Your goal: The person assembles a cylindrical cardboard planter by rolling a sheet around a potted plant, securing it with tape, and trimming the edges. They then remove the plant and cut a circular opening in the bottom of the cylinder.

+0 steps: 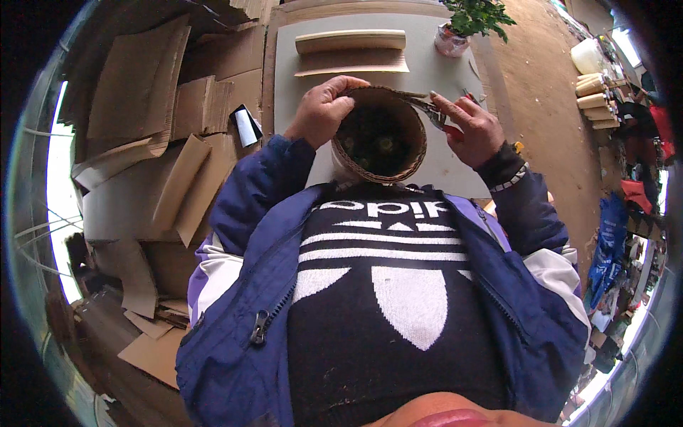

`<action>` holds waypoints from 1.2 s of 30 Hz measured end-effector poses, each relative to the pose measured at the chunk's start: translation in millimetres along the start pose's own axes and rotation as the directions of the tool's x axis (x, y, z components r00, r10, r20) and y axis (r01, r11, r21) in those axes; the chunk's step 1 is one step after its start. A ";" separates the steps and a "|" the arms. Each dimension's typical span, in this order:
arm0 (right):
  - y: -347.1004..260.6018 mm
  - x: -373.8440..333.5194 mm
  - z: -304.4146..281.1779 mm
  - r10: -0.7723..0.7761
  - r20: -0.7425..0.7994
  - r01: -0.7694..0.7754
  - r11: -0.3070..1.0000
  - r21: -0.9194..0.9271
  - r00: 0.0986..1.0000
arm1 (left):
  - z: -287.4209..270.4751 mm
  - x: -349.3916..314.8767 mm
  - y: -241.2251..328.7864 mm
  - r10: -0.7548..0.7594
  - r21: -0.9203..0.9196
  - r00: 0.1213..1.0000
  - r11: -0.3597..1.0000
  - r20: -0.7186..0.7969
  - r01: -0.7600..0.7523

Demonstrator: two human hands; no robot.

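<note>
A corrugated cardboard tube (pixel 418 158) stands upright on the white board close to my chest, with dark green leaves (pixel 380 142) down inside it. My left hand (pixel 324 110) pinches the far left part of its rim between thumb and fingers. On the other side, my right hand (pixel 471 129) is closed round a metal plier-like tool (pixel 434 114) with red handles. The tool's jaws are at the tube's far right rim, by a flap edge of the cardboard. Whether the jaws bite the cardboard cannot be made out.
A curled cardboard sheet (pixel 350 44) lies on the far part of the white board (pixel 299 85). A leafy potted plant (pixel 455 39) stands at its far right corner. Stacked cardboard (pixel 135 78) fills the left side, with a phone-like object (pixel 246 127) on it. Cardboard rolls (pixel 596 96) lie far right.
</note>
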State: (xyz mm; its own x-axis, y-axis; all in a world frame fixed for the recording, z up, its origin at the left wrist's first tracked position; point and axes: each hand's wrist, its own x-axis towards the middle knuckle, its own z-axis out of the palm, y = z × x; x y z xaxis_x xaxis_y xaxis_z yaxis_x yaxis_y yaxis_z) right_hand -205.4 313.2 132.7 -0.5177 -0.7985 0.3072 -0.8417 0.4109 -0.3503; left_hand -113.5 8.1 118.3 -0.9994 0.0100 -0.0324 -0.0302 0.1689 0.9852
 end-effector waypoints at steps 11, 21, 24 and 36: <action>12.8 11.4 -1.6 -0.087 -0.033 0.084 0.994 -0.063 0.996 | 6.6 -9.1 7.6 0.032 0.112 0.989 0.994 -0.143 -0.016; 15.8 8.9 -10.5 -0.124 -0.070 0.109 0.977 -0.185 0.990 | 7.0 -9.6 3.3 0.029 0.117 0.992 0.993 -0.119 -0.015; 15.3 3.7 -11.7 0.022 0.046 -0.017 0.995 -0.100 0.999 | 5.7 -5.3 5.8 0.026 0.071 0.994 0.997 -0.110 -0.018; 10.1 -4.7 -32.5 0.002 0.051 0.005 0.990 -0.143 0.999 | 8.2 1.6 15.0 -0.028 -0.010 0.995 1.000 -0.098 0.027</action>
State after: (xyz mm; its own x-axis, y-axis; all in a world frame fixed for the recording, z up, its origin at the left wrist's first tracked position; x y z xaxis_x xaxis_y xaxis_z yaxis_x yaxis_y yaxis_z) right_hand -216.5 335.5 156.4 -0.5111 -0.8189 0.2612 -0.8576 0.4654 -0.2189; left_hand -115.4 18.7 131.6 -0.9949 -0.0911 -0.0429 -0.0571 0.1596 0.9855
